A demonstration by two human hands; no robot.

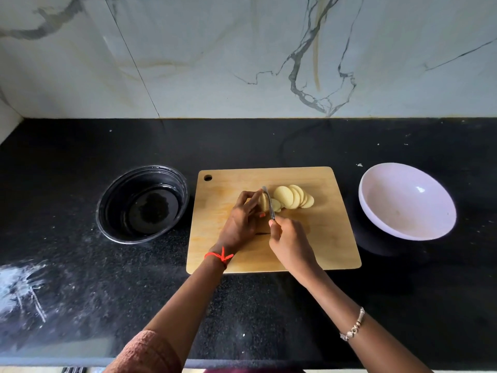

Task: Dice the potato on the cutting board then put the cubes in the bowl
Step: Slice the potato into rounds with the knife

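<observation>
**Pale yellow potato, mid-slice on a wooden board**

Pale yellow and peeled, the potato (264,202) sits near the middle of the cutting board (322,238), a bit toward the far edge. Only a short end piece of it is uncut. Just to its right a row of round slices (293,197) leans in an overlapping fan, flat faces showing.

The left hand (242,219) has its fingers curled over that end piece, pinning it from the left side with the fingertips on top. The right hand (289,243) is wrapped round the handle of a small knife (269,204) (the handle is hidden inside the fist, so only the blade shows). The blade points away from the person and stands between the end piece and the nearest slice, right up against the left fingertips.

There's a red thread (219,256) tied on the left wrist, a beaded bracelet (352,324) on the right forearm, and a bit of pinkish sleeve (145,354) at the bottom edge.

The board lies flat on a black speckled table (269,141), hanging hole at its far-left corner. A white bowl (407,201) stands on the table to the right of the board, apart from it. A black bowl (142,204) with a shiny inside sits to the left, its rim just beside the board's edge. Whitish smears mark the table at near left, and a white marble wall (215,63) with grey veins runs along the back.
</observation>
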